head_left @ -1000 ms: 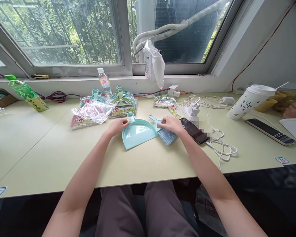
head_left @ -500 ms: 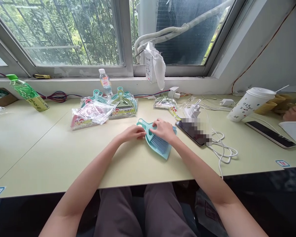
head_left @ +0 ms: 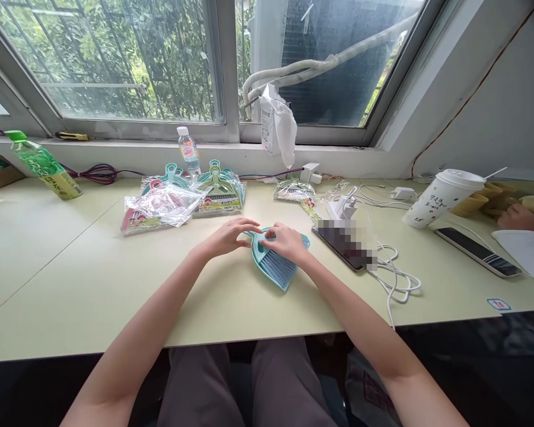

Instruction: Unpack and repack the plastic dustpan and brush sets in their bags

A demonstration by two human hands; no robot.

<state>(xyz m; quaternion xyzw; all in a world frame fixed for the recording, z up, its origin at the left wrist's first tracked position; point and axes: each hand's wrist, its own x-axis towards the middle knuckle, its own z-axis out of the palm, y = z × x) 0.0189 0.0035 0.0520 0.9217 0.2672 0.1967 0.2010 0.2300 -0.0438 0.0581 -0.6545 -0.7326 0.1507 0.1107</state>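
Observation:
A teal mini hand brush point(head_left: 279, 268) with blue-grey bristles lies nested in a matching teal dustpan point(head_left: 305, 242) on the table before me. My right hand point(head_left: 285, 242) is over the brush, its thumb and fingers closed on the brush's upper part. At the handle end, my left hand point(head_left: 226, 238) arches with thumb and fingers apart. Its fingertips are close to the handle, and whether they touch it I cannot tell. My fingers partly cover the handles.
Behind stand wrapped brush-and-dustpan sets point(head_left: 218, 198) and a pink wrapped set point(head_left: 160, 207). Rightward are a phone point(head_left: 338, 240), white cables point(head_left: 400, 281), a paper cup point(head_left: 445, 196) and another phone point(head_left: 476, 252). Another person's hand point(head_left: 520, 217) is at far right. A green bottle point(head_left: 44, 166) leans at left.
My left hand's fingers have spread and lifted at the handle end. The brush and dustpan have turned slightly, with my right hand still on the brush. The view has shifted a little.

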